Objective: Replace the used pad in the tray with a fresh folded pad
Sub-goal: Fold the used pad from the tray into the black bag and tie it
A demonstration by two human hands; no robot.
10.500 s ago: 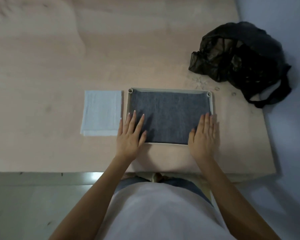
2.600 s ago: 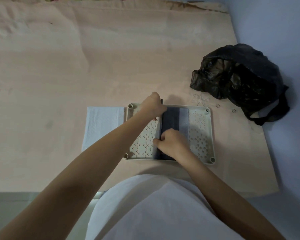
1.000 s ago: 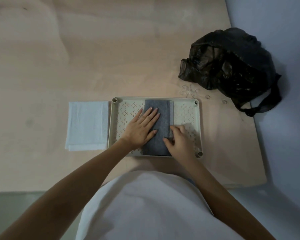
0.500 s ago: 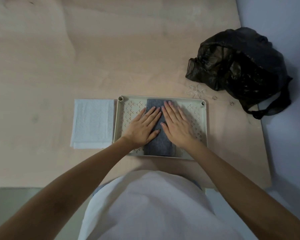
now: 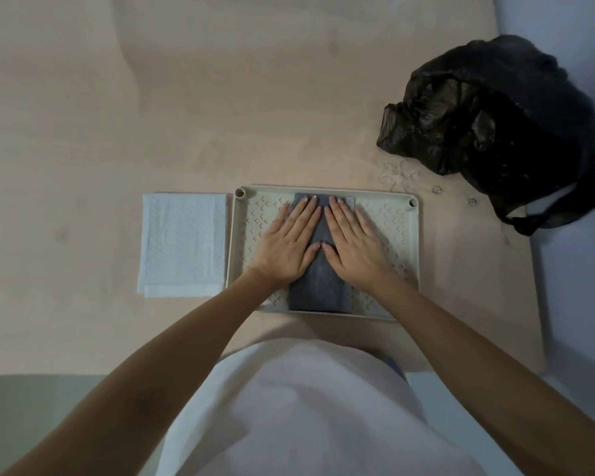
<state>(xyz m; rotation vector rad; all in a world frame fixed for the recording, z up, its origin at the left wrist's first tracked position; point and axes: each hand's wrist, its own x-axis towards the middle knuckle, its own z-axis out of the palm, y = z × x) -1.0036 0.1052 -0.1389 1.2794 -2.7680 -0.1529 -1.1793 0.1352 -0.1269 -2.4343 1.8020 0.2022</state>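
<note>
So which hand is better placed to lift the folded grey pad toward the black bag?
Probably the right hand: it lies flat on the grey pad on the side nearer the black bag.

I had both bare forearms reaching forward from the lower corners and converging toward the middle. My left hand [image 5: 287, 242] lay flat, palm down, its fingers [image 5: 304, 208] straight and close together, pointing away from me and angled slightly to the right. My right hand [image 5: 355, 242] mirrored it, palm down, fingers straight and angled slightly to the left. The two hands sat side by side, the thumb tips nearly meeting between them. Both wrists were level with the forearms, neither bent.
</note>
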